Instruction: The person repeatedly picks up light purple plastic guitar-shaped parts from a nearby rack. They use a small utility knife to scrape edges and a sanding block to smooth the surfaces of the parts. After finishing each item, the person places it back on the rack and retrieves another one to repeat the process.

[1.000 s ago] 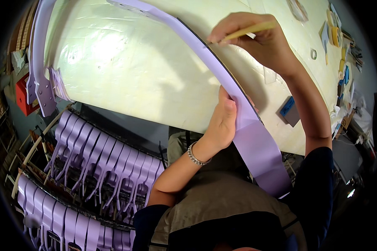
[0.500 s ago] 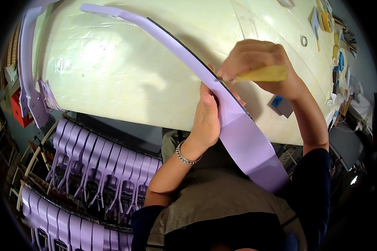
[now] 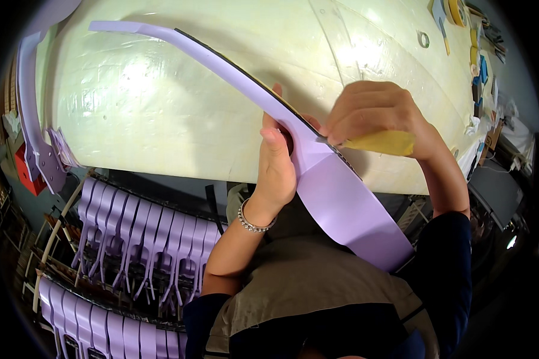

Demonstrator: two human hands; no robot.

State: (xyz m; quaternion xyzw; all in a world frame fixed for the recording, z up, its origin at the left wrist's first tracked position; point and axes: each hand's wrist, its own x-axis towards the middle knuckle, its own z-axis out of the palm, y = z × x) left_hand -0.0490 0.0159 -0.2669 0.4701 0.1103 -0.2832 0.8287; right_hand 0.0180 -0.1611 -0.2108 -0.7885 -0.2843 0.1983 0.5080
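A long lavender-painted piece (image 3: 350,200), shaped like a guitar neck widening into a body, slants from the far left toward my lap. A thin dark strip (image 3: 239,69) runs along its far edge. My left hand (image 3: 275,161) is closed around its narrower middle, thumb on the near side and fingertips showing beyond the far edge. My right hand (image 3: 371,113) grips a yellow-handled tool (image 3: 380,143); its thin tip meets the dark-edged side near where the piece widens. Motion smears the tool a little, and its exact kind cannot be made out.
Pale plastic sheeting covers the table (image 3: 161,113). Another lavender piece (image 3: 36,113) with small holes stands at the left, near a red box (image 3: 31,170). Racks of similar lavender pieces (image 3: 138,233) fill the lower left. Tape rolls (image 3: 457,11) lie far right.
The lavender piece and my left hand have shifted left. My right hand has come nearer to me with the yellow-handled tool, whose tip sits farther down the dark edge.
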